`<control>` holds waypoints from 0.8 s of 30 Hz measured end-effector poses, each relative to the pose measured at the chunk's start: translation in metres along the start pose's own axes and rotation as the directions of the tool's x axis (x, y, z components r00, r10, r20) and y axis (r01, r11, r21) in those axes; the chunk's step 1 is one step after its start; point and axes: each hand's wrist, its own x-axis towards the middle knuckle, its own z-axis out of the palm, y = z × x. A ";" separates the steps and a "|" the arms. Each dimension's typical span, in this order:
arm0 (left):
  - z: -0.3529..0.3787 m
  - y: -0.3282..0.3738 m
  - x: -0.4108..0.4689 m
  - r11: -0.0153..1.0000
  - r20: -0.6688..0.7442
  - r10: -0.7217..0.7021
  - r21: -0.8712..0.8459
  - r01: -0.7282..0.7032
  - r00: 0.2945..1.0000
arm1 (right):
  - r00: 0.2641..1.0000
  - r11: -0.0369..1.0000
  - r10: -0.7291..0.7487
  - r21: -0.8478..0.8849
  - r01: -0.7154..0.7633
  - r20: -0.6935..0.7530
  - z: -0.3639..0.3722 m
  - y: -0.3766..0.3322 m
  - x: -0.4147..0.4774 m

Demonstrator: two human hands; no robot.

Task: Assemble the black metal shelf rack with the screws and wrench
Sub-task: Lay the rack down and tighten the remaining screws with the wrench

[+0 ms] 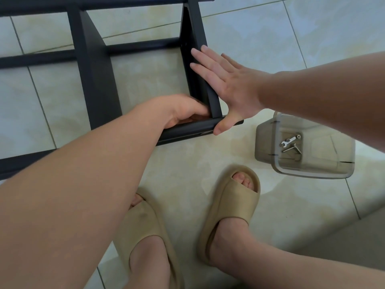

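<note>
Left hand (pixel 187 110) gripped the rack's (pixel 98 80) near bar; right hand (pixel 227 86) pressed it, fingers straight. One wrench (pixel 288 141), two screws (pixel 288 149) lay right.

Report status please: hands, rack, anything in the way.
Left hand grips front tube at corner. Right hand pressed flat on rack upright. Wrench and screws in clear box, untouched. No obstruction seen.

Support surface: pale tiled floor (pixel 260 34) with grey grout lines. Resting directly on it: the black metal rack frame (pixel 98 80), lying across the upper left; a smoke-tinted clear plastic container (pixel 312 175) at right, apart from the frame; a pair of worn tan sandals (pixel 231 205) at bottom centre.
</note>
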 end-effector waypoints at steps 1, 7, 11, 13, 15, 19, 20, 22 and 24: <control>0.000 -0.001 0.000 1.000 -0.003 0.014 -0.014 -0.014 1.000 | 1.000 1.000 0.000 0.000 0.000 0.000 0.000 0.000 0.000; -0.001 -0.001 -0.001 0.999 0.022 0.033 -0.035 -0.033 0.999 | 1.000 1.000 0.002 0.009 -0.002 -0.003 0.000 0.001 0.000; -0.002 -0.001 -0.003 0.999 0.032 0.041 -0.033 -0.040 0.999 | 1.000 1.000 -0.001 0.008 0.001 -0.006 0.000 0.001 0.000; -0.002 0.000 -0.004 0.999 0.042 0.037 -0.024 -0.036 0.998 | 1.000 1.000 0.001 0.008 -0.001 0.002 0.000 0.000 0.000; 0.000 0.001 -0.004 0.999 0.036 0.024 0.042 -0.025 0.999 | 1.000 1.000 0.007 0.005 -0.007 0.011 0.000 0.000 0.000; 0.003 0.002 -0.004 0.984 0.007 0.010 0.177 -0.011 1.000 | 1.000 1.000 0.010 0.000 -0.010 0.017 0.000 0.000 0.000; 0.003 0.002 -0.004 0.985 0.006 0.021 0.173 -0.022 1.000 | 1.000 1.000 0.011 0.000 -0.011 0.018 0.000 0.000 0.000; 0.003 0.001 -0.003 0.987 0.002 0.049 0.154 -0.049 0.999 | 1.000 1.000 0.010 0.001 -0.010 0.017 0.000 0.000 0.000; 0.002 0.000 -0.003 0.990 0.004 0.065 0.122 -0.065 0.998 | 1.000 1.000 0.008 0.003 -0.008 0.014 0.000 0.000 0.000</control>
